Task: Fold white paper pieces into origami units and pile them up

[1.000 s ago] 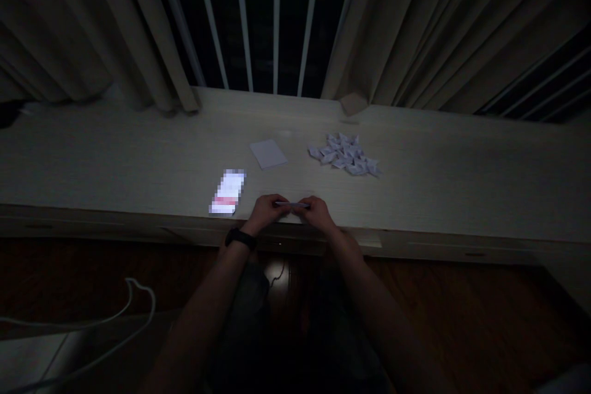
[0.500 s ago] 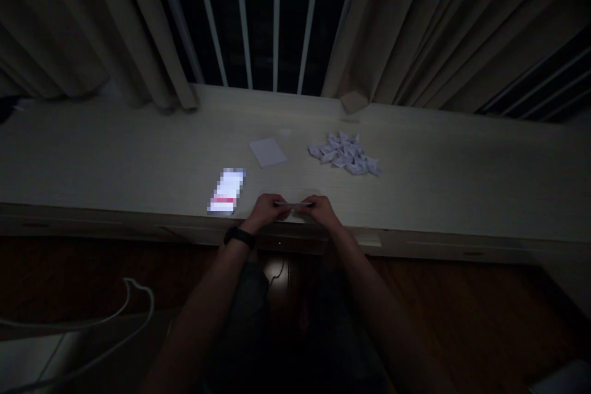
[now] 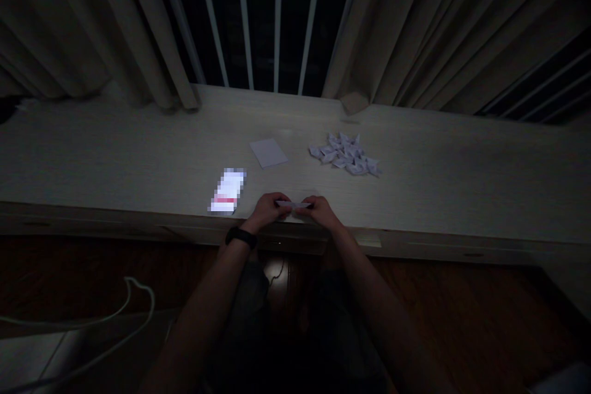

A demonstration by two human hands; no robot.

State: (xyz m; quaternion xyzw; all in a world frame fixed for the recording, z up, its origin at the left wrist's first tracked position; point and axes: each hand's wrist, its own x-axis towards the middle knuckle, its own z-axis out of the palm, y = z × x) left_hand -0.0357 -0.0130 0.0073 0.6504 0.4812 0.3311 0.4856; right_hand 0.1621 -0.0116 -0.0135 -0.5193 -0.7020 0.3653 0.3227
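Note:
Between both hands, just above the front edge of the pale wooden counter, is a small piece of folded white paper, seen nearly edge-on. My left hand, with a dark band on its wrist, pinches the paper's left end. At the right end, the fingers of my right hand are closed on it too. Beyond the hands lies a flat stack of square white paper. To its right sits a cluster of several small folded paper shapes with pointed tips.
A lit phone, its screen blurred out, lies left of my left hand. Curtains hang at the back beside a barred dark window. A white cable loops at the lower left. The room is dim.
The folded paper has tilted slightly, so a bit more of its face shows. Both hands keep their grip in almost the same place.

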